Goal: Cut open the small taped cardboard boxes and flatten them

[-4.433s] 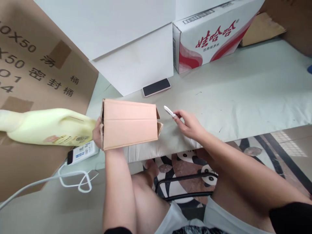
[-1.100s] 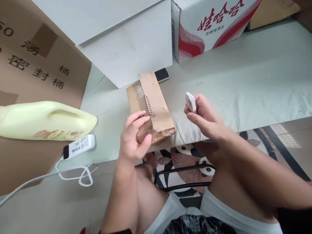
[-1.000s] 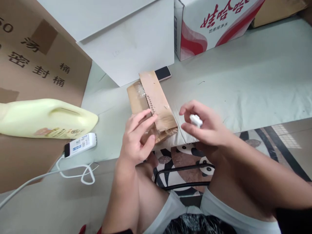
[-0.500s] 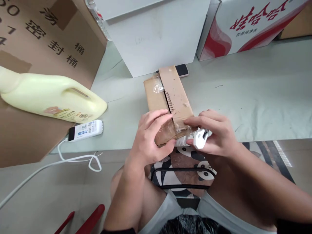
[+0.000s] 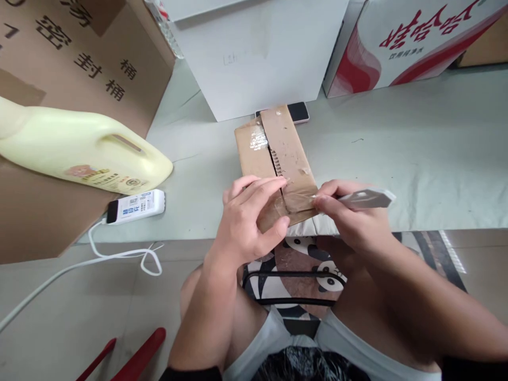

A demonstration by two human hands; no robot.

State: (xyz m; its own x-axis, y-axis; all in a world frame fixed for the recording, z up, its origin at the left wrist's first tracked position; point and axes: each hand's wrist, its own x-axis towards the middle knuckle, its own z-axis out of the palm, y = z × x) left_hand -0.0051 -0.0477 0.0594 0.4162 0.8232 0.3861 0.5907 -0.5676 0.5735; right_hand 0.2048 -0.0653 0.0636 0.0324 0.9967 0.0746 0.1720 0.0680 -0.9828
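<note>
A small taped cardboard box [image 5: 289, 145] lies tilted on the table near its front edge. A dark seam with torn, corrugated edging runs along its top, and clear tape covers parts of it. My left hand [image 5: 248, 222] holds the box at its near left corner, fingers over the top and thumb at the near edge. My right hand [image 5: 353, 214] grips a slim white utility knife [image 5: 367, 198] like a pen at the box's near right corner. The knife's handle points right; its blade is too small to make out.
Behind the box are a phone [image 5: 298, 112], a large white box [image 5: 257, 63] and a red-and-white carton [image 5: 397, 53]. On the left stand a big brown carton [image 5: 130, 100], a pale yellow bottle [image 5: 79, 143] and a white power strip [image 5: 137, 206] with a cable.
My right hand has turned the utility knife, so its handle now points right instead of toward me. Its fingertips have come to the box's near right corner. My left hand stays on the box.
</note>
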